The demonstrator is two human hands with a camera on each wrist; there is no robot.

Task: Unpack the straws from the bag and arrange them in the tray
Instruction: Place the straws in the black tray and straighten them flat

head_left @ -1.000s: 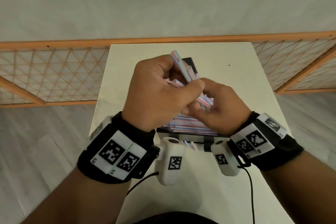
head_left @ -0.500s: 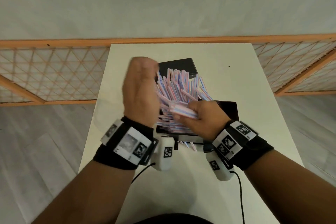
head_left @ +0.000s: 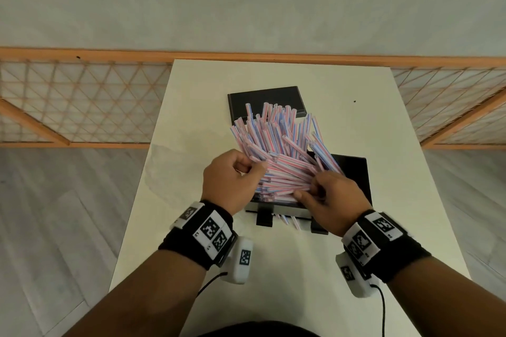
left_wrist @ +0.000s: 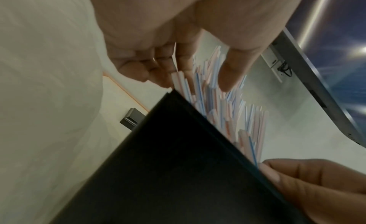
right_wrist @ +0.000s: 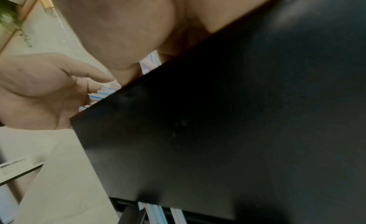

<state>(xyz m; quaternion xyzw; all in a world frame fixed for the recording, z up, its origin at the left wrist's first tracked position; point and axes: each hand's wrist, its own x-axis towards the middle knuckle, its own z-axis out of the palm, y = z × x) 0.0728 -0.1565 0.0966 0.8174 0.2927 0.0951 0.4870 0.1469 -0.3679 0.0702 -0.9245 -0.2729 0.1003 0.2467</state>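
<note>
Head view: striped straws (head_left: 276, 156) heaped in a black tray (head_left: 356, 172) on the white desk (head_left: 383, 123); left hand (head_left: 232, 180) fingers curled on straw ends, right hand (head_left: 331, 200) fingers clamped on the opposite ends. Orange lattice fence (head_left: 82, 107) behind.
Left wrist view: black tray wall (left_wrist: 168, 164) blocks most straws (left_wrist: 227, 117).
Right wrist view: tray wall (right_wrist: 237, 117) fills the frame; fingers mostly hidden.

Indoor recording space, white table (head_left: 356, 145), orange lattice fence (head_left: 82, 107), grey wall, wood-look floor, screen (left_wrist: 336, 55)
</note>
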